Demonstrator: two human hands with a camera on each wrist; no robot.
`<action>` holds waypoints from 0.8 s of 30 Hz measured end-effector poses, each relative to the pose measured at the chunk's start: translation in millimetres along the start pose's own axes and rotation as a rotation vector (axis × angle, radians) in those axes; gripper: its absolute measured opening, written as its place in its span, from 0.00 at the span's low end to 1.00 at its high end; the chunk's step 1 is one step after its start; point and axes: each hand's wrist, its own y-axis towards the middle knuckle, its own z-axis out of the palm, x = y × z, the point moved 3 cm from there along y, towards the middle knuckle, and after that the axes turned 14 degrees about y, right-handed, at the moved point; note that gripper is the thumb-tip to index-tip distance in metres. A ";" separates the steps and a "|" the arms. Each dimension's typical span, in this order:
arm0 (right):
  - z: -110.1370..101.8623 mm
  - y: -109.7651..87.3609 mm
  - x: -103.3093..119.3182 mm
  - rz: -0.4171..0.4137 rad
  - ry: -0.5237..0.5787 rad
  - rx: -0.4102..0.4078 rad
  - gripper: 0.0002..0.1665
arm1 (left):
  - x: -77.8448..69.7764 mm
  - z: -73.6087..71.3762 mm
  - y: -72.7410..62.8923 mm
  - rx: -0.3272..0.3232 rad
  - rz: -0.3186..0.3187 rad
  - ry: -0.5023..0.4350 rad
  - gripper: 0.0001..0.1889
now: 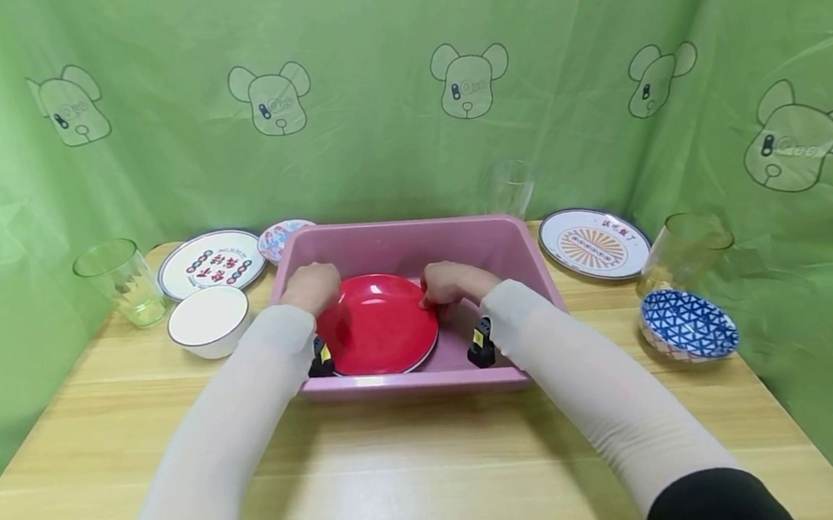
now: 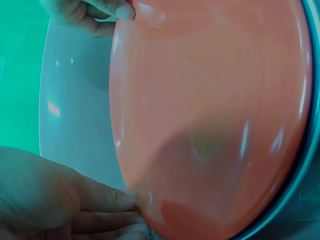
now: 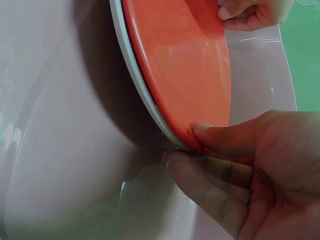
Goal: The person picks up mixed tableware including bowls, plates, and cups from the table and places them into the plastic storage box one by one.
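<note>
A red plate (image 1: 379,326) is inside a pink rectangular basin (image 1: 413,384), toward its left side. My left hand (image 1: 313,288) grips the plate's left edge, thumb on top. At the opposite edge my right hand (image 1: 456,281) pinches the rim between thumb and fingers, as the right wrist view shows with the right thumb (image 3: 225,139) over the red surface. A pale rim (image 3: 142,90) runs just under the red one; whether it belongs to a second plate I cannot tell. In the right wrist view a dark shadow lies beside the rim.
Left of the basin are a white bowl (image 1: 209,322), a greenish glass (image 1: 132,291), a patterned white plate (image 1: 211,265) and a small dish (image 1: 283,237). A clear glass (image 1: 510,187) stands behind; rightward are another plate (image 1: 596,244), a yellowish glass (image 1: 679,251) and a blue-patterned bowl (image 1: 689,324).
</note>
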 end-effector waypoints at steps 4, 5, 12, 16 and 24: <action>-0.3 -1.2 0.8 -0.009 -0.021 -0.004 0.09 | -0.4 0.0 0.4 0.008 -0.008 -0.007 0.10; -0.6 -1.5 0.9 -0.010 -0.023 -0.005 0.09 | -0.4 0.1 0.7 0.012 -0.011 -0.008 0.10; -3.8 -3.7 3.0 -0.050 -0.101 -0.014 0.10 | -1.5 -3.6 0.4 0.029 -0.015 0.009 0.09; -4.2 -3.3 2.4 -0.055 -0.101 -0.014 0.09 | -2.5 -5.6 -0.3 0.034 -0.017 0.012 0.09; -12.6 -9.1 5.5 -0.047 0.039 0.012 0.14 | 0.1 -9.1 -3.2 -0.017 0.000 -0.031 0.07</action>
